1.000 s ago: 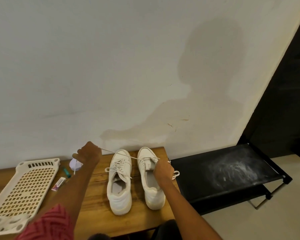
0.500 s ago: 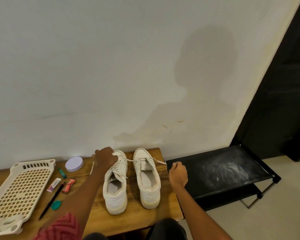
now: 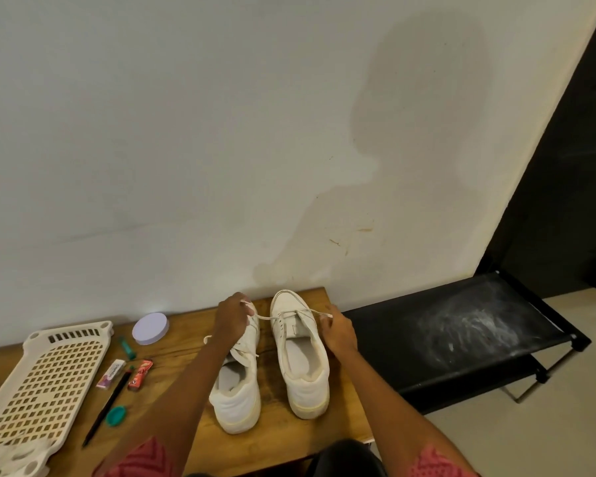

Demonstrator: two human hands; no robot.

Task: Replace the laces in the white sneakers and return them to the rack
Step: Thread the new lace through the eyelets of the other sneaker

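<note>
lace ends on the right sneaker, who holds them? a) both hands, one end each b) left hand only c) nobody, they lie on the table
a: the left hand and right hand each pinch an end of the lace stretched across the right sneaker.

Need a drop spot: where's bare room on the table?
Free: wood between the tray and left sneaker, nearer than the teal cap; the black rack top. Crowded: pen, packets, lid beside the tray.
</note>
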